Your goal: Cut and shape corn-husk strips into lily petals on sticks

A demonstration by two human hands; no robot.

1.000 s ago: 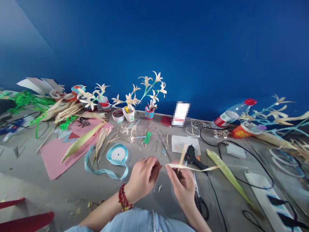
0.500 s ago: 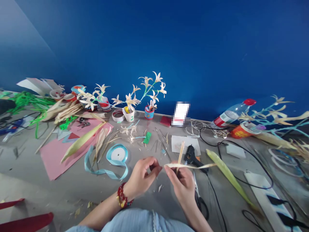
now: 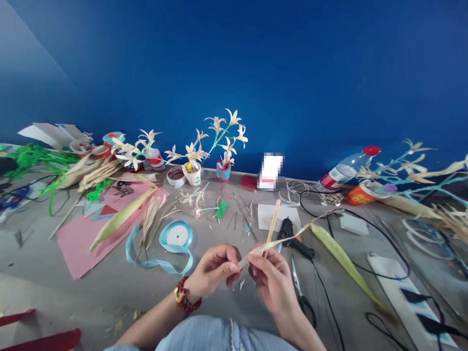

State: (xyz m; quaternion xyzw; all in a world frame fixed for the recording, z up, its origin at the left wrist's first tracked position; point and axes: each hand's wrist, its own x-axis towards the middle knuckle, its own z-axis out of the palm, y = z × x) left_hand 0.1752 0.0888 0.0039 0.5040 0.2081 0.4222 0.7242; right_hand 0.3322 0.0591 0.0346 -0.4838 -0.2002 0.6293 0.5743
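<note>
My left hand [image 3: 215, 270] is closed, its thumb and fingers pinching the near end of a long, pale corn husk strip [image 3: 283, 240]. Close beside it, my right hand [image 3: 272, 278] grips the same strip between thumb and fingertips. From there the strip slants up to the right and its free end hangs in the air above the glue gun. A straight, narrow, pale piece [image 3: 273, 223], perhaps folded husk or a thin stick, also stands up out of my right hand. My fingers hide its lower part.
Right of my hands lie a black glue gun [image 3: 295, 239], scissors [image 3: 298, 282], a greenish husk [image 3: 341, 261] and a white power strip [image 3: 400, 295] with cords. To the left are a blue ribbon roll [image 3: 176, 235] and pink paper [image 3: 78, 243]. Husk flowers [image 3: 197, 152] stand in cups behind.
My left hand has come up to the strip and now pinches its near end. The strip's far end has swung upward. The view has shifted slightly.
</note>
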